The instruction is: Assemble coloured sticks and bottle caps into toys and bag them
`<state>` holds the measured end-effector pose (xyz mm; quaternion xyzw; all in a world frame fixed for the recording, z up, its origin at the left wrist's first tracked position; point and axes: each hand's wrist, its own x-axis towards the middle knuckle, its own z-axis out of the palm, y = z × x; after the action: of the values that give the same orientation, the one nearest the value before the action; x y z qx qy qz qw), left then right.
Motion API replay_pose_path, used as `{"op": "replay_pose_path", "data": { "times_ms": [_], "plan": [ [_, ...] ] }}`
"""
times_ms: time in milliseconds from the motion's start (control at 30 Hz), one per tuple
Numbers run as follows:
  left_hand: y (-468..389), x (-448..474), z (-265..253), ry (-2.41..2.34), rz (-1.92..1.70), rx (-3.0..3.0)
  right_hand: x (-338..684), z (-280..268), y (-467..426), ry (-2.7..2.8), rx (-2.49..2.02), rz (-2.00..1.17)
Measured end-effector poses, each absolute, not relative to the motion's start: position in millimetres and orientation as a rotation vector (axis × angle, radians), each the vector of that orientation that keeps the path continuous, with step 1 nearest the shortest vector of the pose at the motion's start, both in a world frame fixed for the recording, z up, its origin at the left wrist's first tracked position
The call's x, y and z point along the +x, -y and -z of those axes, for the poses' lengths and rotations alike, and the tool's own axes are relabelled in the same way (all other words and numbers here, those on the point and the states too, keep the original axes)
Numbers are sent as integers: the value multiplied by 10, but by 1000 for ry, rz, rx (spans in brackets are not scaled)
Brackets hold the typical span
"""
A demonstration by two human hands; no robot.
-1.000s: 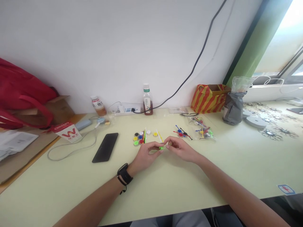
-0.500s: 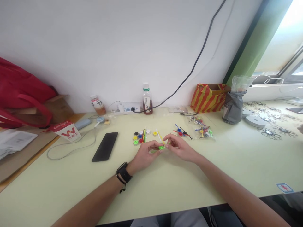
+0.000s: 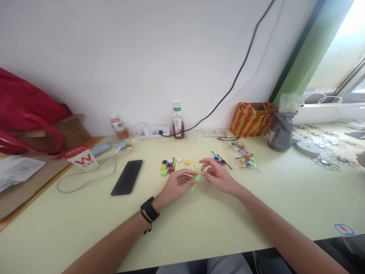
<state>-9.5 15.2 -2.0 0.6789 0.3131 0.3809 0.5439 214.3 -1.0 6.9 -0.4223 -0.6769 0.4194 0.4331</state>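
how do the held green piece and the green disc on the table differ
The green piece is held in the left hand; the green disc rests on the table. The green piece has a long thin arm; the green disc is compact and round. Both are bright green.

Open table (image 3: 199,222) is stretching between the forearms (image 3: 116,239); a phone (image 3: 127,177) is blocking the left side, small discs (image 3: 164,172) are crowding beyond the left hand (image 3: 174,188), and a bottle (image 3: 178,123) is standing behind them.
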Motion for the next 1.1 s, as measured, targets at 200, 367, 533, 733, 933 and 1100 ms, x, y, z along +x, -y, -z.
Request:
{"op": "replay_pose_path", "data": {
  "times_ms": [200, 367, 533, 733, 933, 1100],
  "plan": [
    [-233, -115, 81, -786, -959, 1491, 2161, -54, 10, 1808, -1069, -778],
    [-260, -112, 83, -818, -991, 1469, 2155, -94, 51, 1844, -1028, -923],
    [-271, -113, 105, -826, -1012, 1459, 2153, -109, 51, 1900, -1153, -1083],
    [-260, -119, 121, -825, -1006, 1468, 2109, -168, 52, 1817, -1035, -1170],
    [-244, -102, 101, -833, -1046, 1542, 2085, -131, 57, 1739, -1018, -1345],
    [-232, -98, 104, -808, -1025, 1509, 2075, -128, 44, 1655, -960, -1441]
  ]
}}
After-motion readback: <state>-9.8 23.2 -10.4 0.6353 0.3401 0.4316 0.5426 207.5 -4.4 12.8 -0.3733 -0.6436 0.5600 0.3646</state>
